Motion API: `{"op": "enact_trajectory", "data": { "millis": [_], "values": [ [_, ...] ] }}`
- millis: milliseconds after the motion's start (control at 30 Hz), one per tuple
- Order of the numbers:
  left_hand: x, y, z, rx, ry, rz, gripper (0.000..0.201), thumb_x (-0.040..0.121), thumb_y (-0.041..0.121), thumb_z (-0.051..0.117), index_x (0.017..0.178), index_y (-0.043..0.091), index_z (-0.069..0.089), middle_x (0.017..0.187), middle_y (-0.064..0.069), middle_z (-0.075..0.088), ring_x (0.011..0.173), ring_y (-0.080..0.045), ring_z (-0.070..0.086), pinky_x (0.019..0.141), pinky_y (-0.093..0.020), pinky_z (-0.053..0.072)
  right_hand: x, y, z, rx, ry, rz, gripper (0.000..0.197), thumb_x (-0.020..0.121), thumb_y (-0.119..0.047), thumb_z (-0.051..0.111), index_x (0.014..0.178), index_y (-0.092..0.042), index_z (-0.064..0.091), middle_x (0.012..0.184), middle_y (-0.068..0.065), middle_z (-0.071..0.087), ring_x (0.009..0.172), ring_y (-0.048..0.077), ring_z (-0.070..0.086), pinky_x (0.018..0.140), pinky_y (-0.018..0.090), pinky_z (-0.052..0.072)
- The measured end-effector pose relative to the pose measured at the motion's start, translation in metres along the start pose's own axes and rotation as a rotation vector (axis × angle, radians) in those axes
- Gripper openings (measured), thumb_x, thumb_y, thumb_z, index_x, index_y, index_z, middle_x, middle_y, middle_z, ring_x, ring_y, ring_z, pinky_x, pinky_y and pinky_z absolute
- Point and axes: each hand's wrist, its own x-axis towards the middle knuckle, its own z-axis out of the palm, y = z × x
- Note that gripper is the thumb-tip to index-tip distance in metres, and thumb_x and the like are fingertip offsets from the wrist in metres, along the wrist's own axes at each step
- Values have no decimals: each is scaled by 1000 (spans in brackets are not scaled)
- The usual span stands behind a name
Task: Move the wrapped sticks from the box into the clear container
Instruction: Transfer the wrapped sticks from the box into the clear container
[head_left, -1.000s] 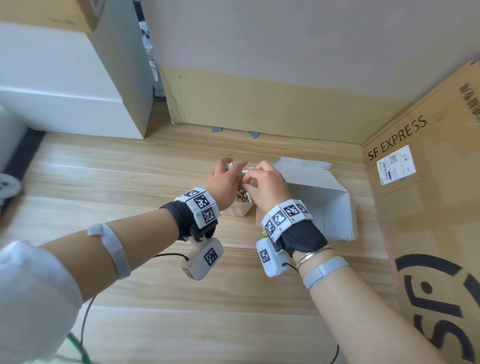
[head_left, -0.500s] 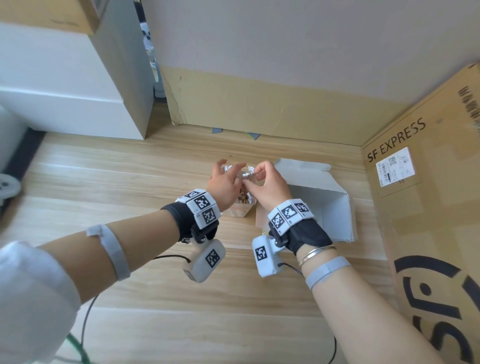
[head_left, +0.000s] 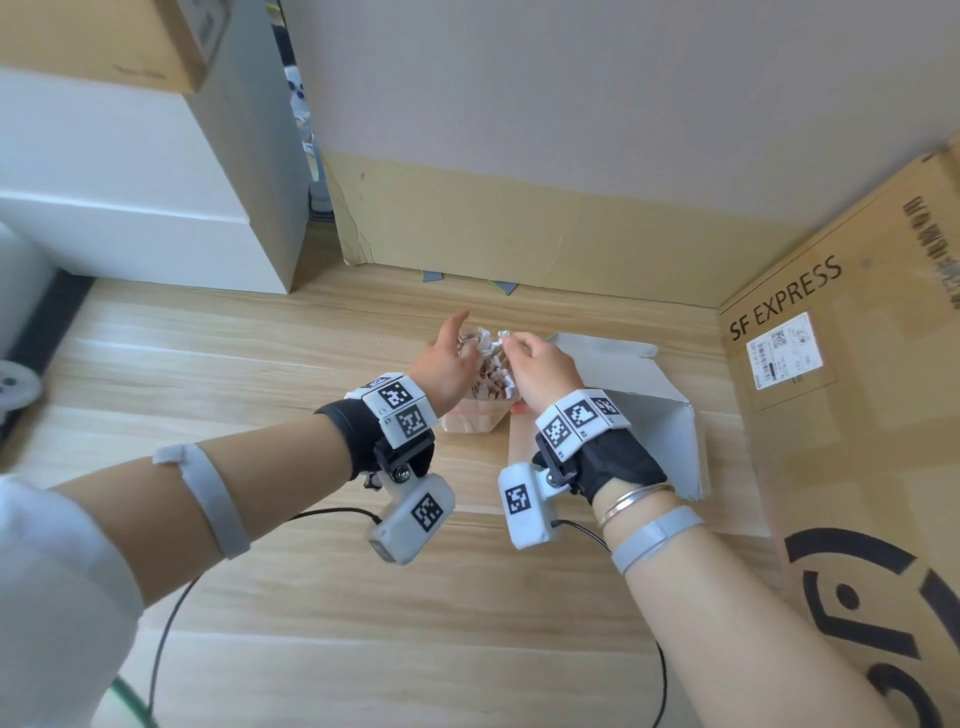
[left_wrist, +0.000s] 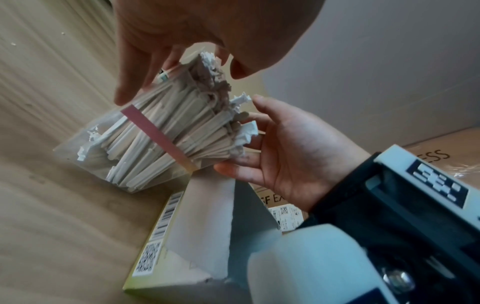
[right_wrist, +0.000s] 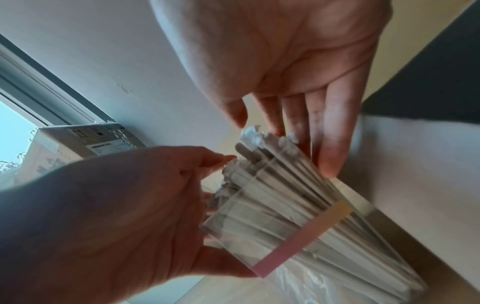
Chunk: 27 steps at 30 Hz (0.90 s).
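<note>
Now both hands are up at the clear container, which stands on the wooden tabletop and is packed tight with wrapped sticks. They stand on end, crumpled paper tips fanning out above the rim. A pink band runs around the container's wall.

The left hand has its fingers straight and spread, and the wrist views show them lying flat against the far side of the bundle. It grips nothing; my read is that it is there as a backstop, so the fan of sticks cannot splay or tip out on that side.

The right hand is on the box side. Its fingers are curled at the stick tops, fingertips pressed together right at the crumpled white wrapper ends. Whether a wrapper tip is caught between them, I cannot tell from these views. It looks like a tucking, settling touch, working the last ends in among the rest.

Just beside the container, nearly touching its right side, the white box lies open, flap up. What shows of its inside from the head view is bare white card; the left wrist view shows only the outside with barcode labels, so the deeper part is hidden. Judging by that, the transfer seems close to done.

Further right a large brown shipping carton leans, marked SF EXPRESS.
</note>
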Motion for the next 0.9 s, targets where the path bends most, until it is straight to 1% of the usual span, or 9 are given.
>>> {"op": "enact_trajectory", "data": {
  "millis": [100,167,333,400,467,567,733,833,900],
  "values": [
    [11,10,-10,-40,24,13,48,100,20,27,147,19,18,90,-24,64,51,-18,45,62,-41,49,10,-14,-8,-9,7,-39,45,97,-43,31,131,-24,53,123,5,64,106,27,62,91,45,53],
    [23,13,-16,-59,54,11,48,99,19,26,147,19,18,59,-3,46,45,-14,34,44,-28,35,18,-23,-10,31,2,-36,45,97,-43,31,129,-24,55,120,7,65,102,30,65,88,47,55],
    [53,19,-32,-94,88,-11,49,99,18,24,147,17,16,54,1,36,44,-14,32,45,-27,31,41,-45,-17,99,10,-14,41,98,-36,33,123,-16,60,119,17,63,100,39,64,84,51,56],
    [62,23,-37,-114,89,-31,49,99,21,22,148,16,15,63,-6,50,51,-19,45,52,-29,39,51,-51,-19,106,4,-21,42,99,-33,32,123,-10,58,122,19,61,102,41,63,85,52,55],
    [72,25,-41,-122,85,-49,49,100,23,20,148,15,15,114,-23,60,96,-34,60,84,-37,48,62,-57,-21,101,-10,-30,42,100,-30,30,129,-12,55,125,20,60,105,42,62,87,53,54],
    [86,25,-46,-118,98,-64,48,101,22,20,147,12,20,152,-15,30,139,-28,33,113,-35,27,75,-63,-22,90,-27,-34,44,101,-26,27,141,-16,42,132,16,56,111,42,59,88,53,53],
    [100,24,-50,-132,88,-71,48,100,19,20,148,11,20,155,-12,26,139,-25,33,114,-27,25,96,-63,-19,51,-34,-34,46,100,-17,27,144,-18,37,136,14,54,100,36,62,89,54,53],
    [107,20,-51,-130,91,-73,49,100,19,19,149,14,17,152,-12,31,98,-13,58,80,-4,41,105,-60,-15,23,-50,-35,48,98,-13,29,146,-21,34,137,10,54,82,26,58,86,50,56],
    [108,19,-52,-141,90,-88,49,100,19,18,149,15,15,152,-12,31,87,-7,57,73,-5,44,108,-57,-12,-11,-55,-44,48,99,-12,31,146,-22,33,136,8,55,83,25,62,85,46,57]
  ]
}}
